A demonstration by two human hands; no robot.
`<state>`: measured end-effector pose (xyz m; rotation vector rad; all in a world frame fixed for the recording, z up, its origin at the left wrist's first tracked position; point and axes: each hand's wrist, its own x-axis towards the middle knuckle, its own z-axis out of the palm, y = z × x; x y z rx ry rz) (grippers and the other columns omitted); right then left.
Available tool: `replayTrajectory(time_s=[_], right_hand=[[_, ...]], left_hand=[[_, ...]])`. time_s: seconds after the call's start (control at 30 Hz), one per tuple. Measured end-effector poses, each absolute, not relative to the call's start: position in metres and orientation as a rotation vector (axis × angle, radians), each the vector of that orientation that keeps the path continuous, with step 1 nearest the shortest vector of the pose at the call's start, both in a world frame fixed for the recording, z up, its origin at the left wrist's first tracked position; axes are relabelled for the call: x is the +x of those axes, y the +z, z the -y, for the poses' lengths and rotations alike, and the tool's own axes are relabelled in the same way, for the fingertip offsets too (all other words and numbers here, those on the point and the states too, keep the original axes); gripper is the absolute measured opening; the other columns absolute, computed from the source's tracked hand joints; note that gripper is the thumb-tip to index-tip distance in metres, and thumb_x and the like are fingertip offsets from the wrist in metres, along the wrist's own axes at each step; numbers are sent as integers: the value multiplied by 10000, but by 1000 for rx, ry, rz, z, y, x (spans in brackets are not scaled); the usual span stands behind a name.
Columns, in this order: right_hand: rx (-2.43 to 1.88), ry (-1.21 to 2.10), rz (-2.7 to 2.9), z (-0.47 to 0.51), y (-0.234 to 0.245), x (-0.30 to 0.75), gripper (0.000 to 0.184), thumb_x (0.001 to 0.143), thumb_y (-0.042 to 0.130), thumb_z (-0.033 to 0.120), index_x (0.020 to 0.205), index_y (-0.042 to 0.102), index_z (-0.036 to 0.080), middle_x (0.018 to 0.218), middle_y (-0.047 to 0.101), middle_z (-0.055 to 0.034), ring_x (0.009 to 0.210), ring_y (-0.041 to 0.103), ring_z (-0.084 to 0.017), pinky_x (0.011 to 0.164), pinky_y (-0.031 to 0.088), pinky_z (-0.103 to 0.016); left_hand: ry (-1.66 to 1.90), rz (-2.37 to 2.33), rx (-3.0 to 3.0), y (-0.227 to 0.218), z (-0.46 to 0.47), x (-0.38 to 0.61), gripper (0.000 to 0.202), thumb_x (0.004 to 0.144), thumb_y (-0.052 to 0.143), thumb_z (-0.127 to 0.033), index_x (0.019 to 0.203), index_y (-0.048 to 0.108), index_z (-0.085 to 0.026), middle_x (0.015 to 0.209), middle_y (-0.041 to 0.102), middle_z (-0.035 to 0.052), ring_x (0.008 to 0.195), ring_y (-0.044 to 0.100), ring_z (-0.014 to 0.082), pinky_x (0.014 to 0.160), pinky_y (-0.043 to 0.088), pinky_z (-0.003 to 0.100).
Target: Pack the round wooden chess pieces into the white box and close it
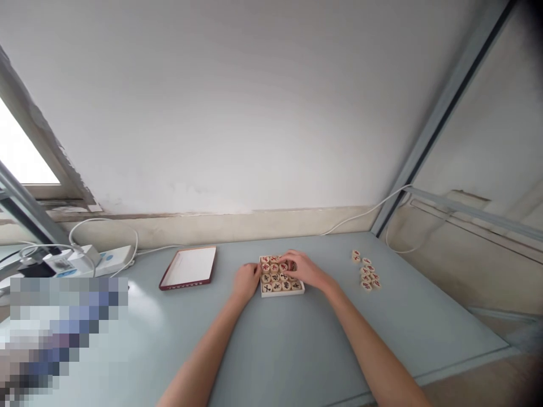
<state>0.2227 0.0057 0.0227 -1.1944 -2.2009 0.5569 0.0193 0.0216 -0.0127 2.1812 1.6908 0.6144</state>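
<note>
A shallow white box (283,293) stands on the table, filled with rows of round wooden Chinese chess pieces (275,277) bearing red and black characters. My left hand (246,281) is closed at the box's left edge, its fingertips on the side wall. From the right, my right hand (306,268) reaches over the box with thumb and fingers bent together on a chess piece, which the fingers mostly hide. Part of the box's right side is covered by this hand. Several loose red-marked chess pieces (366,271) lie in a group farther right.
A dark red box lid (211,277) with a white inside lies to the left. White power strips (114,259) and cables sit at the back left. The grey-blue table (271,350) meets a wall behind. A metal post (396,195) rises at the back right corner. The lower left is pixelated.
</note>
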Motion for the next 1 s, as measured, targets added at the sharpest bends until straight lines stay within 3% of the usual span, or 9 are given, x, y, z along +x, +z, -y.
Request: replayTrajectory(time_s=[0.27, 0.4, 0.6, 0.77, 1.0], right_hand=[[-1283, 441, 2190, -4, 21, 224, 121, 734, 614, 244, 845, 595, 201, 867, 543, -1, 693, 510, -107, 645, 391, -220], [-1366, 265, 2169, -10, 23, 239, 135, 772, 574, 326, 827, 604, 206, 824, 595, -3, 728, 527, -125, 681, 371, -236], [-2165, -380, 1473, -14, 8, 314, 283, 822, 408, 154, 1036, 593, 161, 1050, 585, -122, 1045, 465, -251, 896, 269, -401], [-2375, -296, 1352, -5, -11, 351, 325, 784, 353, 56, 957, 628, 58, 974, 574, -209, 974, 505, -284, 810, 341, -387], [-2065, -109, 1751, -22, -10, 320, 329, 787, 374, 44, 983, 625, 126, 996, 570, -134, 955, 509, -202, 853, 362, -322]], left_hand=[[619, -1706, 2196, -12, -21, 20, 485, 900, 265, -377, 696, 636, -141, 774, 662, 103, 674, 560, 155, 568, 282, 242], [629, -1661, 2187, -10, -20, 19, 478, 901, 268, -374, 672, 622, -149, 755, 660, 94, 664, 555, 150, 563, 280, 236], [624, -1668, 2157, -10, -21, 17, 461, 897, 280, -388, 700, 625, -154, 756, 658, 90, 677, 553, 154, 569, 279, 235], [620, -1662, 2157, -10, -21, 17, 458, 894, 277, -379, 674, 611, -154, 732, 647, 83, 648, 533, 145, 558, 265, 237], [641, -1633, 2171, -11, -20, 17, 474, 891, 265, -384, 664, 610, -152, 710, 637, 70, 629, 516, 140, 552, 261, 243]])
